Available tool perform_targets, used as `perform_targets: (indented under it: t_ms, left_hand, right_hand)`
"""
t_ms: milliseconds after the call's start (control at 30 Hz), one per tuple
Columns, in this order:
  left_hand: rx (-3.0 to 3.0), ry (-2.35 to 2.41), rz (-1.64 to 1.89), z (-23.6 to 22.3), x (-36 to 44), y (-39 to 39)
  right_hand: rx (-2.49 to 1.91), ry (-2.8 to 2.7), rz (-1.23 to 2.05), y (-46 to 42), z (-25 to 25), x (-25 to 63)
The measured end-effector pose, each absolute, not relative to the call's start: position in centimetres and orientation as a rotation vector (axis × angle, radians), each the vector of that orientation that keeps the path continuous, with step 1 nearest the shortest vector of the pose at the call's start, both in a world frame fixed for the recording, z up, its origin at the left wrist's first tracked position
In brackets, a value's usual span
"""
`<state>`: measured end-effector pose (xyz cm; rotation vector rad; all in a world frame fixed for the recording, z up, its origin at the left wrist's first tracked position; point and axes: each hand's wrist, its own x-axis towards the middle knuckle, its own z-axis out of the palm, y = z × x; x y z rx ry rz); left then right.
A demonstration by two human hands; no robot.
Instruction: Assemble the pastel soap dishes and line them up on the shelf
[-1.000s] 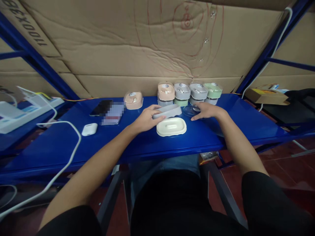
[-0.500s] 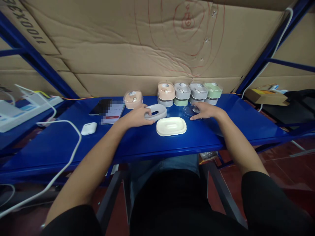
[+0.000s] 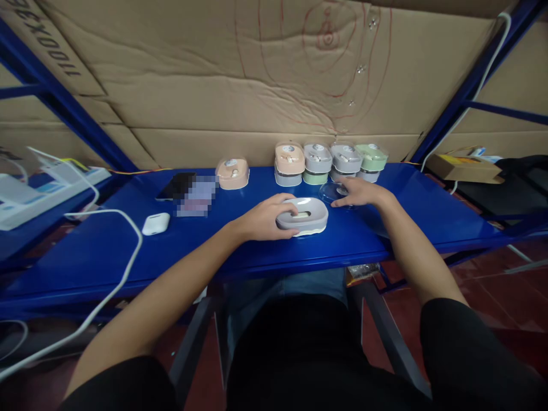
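Note:
My left hand (image 3: 274,218) grips the left end of a grey oval dish with a slot in its floor (image 3: 314,208). The dish sits over a cream oval base (image 3: 311,232), whose rim shows below it at the front; whether the two are fully seated I cannot tell. To the right, my right hand (image 3: 357,192) is curled over the right side of a clear plastic lid (image 3: 329,193) lying on the blue table. Its thumb points toward the dish, and part of the lid is hidden under the fingers.
Along the back of the table (image 3: 240,257) stand several stacked lidded boxes in peach (image 3: 289,158), grey (image 3: 345,158) and green (image 3: 371,156). A single peach box (image 3: 232,173) stands left of them. Farther left lie a phone (image 3: 196,195) and a white earbud case (image 3: 156,224). A white cable (image 3: 128,268) hangs at left.
My left hand has carried the grey dish right and toward me, onto the cream base. My right hand stays at the clear lid, almost unmoved.

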<state>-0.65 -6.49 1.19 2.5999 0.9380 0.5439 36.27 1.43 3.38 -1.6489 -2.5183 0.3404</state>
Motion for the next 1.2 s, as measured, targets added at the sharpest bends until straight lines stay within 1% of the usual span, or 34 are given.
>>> perform_targets:
  t_ms: [167, 267, 400, 533, 733, 1000, 1200]
  left_hand:
    - [2.657, 0.97, 0.448, 1.3, -0.4, -7.1]
    - [2.613, 1.027, 0.461, 1.0, 0.0, -7.4]
    - [2.358, 1.106, 0.581, -0.2, 0.4, -6.5]
    - [2.197, 1.126, 0.734, -1.4, 0.5, -5.2]
    - [2.174, 1.02, 0.825, -1.8, 0.2, -4.6]
    - [2.214, 1.121, 0.755, -1.3, -0.4, -4.3]
    - [2.232, 1.112, 0.735, -1.2, -0.4, -4.2]
  right_hand:
    - [-1.603, -2.485, 0.353, 1.5, 3.3, 36.3]
    - [-1.525, -2.411, 0.299, 0.9, 3.9, 36.0]
    - [-1.177, -2.379, 0.353, -1.2, 5.0, 34.4]
    - [-0.889, -2.492, 0.433, -3.0, 4.6, 31.3]
    - [-0.809, -2.593, 0.356, -2.8, 2.5, 28.6]
    - [-0.745, -2.603, 0.456, -1.8, 1.7, 28.5]
    - [-0.788, -2.611, 0.433, -1.2, 1.6, 28.3]
